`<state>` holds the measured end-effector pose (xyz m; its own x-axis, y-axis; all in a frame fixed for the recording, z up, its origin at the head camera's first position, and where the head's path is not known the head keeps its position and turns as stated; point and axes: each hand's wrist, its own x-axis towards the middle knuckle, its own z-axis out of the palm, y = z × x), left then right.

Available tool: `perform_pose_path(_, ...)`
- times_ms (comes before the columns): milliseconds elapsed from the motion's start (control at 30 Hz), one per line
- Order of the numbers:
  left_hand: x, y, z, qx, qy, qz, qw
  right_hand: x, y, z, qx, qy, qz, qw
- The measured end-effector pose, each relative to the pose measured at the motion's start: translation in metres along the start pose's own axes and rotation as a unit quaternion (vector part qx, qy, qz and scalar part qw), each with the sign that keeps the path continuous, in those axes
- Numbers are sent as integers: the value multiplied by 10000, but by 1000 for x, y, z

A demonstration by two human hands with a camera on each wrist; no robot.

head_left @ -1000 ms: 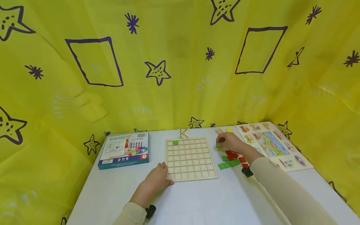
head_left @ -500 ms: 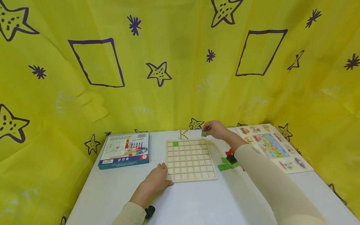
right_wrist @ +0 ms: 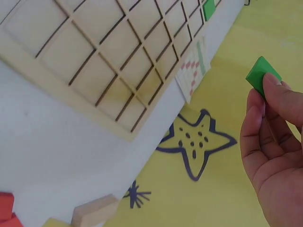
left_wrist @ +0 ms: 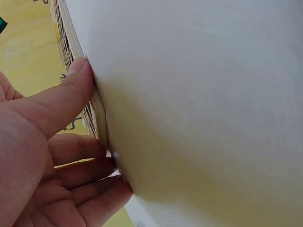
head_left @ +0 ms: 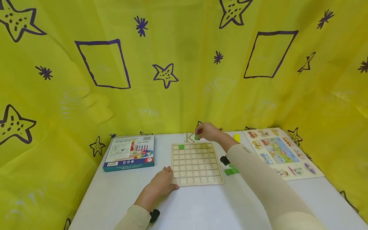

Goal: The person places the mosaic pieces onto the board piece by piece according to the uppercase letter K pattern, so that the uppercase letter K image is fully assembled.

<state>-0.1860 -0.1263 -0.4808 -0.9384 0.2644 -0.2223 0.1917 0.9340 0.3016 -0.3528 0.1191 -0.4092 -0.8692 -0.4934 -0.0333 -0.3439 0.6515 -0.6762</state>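
A wooden grid board lies on the white table, with one green tile in its top row, near the left corner. My left hand rests at the board's near left corner; in the left wrist view the thumb touches one edge and the fingertips reach the corner. Between thumb and fingers, my right hand pinches a green square tile, raised beyond the board's far edge. Behind that tile a small pattern card is partly covered in the head view.
Left of the board lies a flat toy box. A picture puzzle board is at the right. Loose green tiles show beside the right sleeve. Red tiles and a plain wooden piece appear in the right wrist view.
My right hand has carried the green tile leftward from above the loose pieces, past the board's far right corner, to the pattern card. The left hand has stayed at the board's corner.
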Motion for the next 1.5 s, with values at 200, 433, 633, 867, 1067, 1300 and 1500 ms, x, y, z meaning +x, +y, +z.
perform_pose_path(200, 3, -2, 1, 177, 74, 118, 9997, 11, -8, 17, -204, -116, -74, 9997)
perform_pose_path(433, 9, -4, 4, 190, 61, 116, 9997, 23, -9, 37, -274, -247, -25, 9993)
perform_pose_path(633, 7, -2, 2, 61, -32, -7, 10000, 31, -9, 54, -368, -427, -41, 9984)
perform_pose_path(867, 6, -1, 1, 117, -10, 49, 9999, 34, -10, 67, -338, -441, -69, 9984)
perform_pose_path(1067, 6, -1, 2, 116, -31, 9, 9999, 36, -6, 79, -293, -496, -47, 9983)
perform_pose_path(1300, 3, -1, 0, 119, -36, -20, 9999, 41, -1, 91, -464, -404, -138, 9980)
perform_pose_path(1500, 1, -2, 0, 142, -6, 21, 9999, 43, -3, 95, -510, -355, -67, 9980)
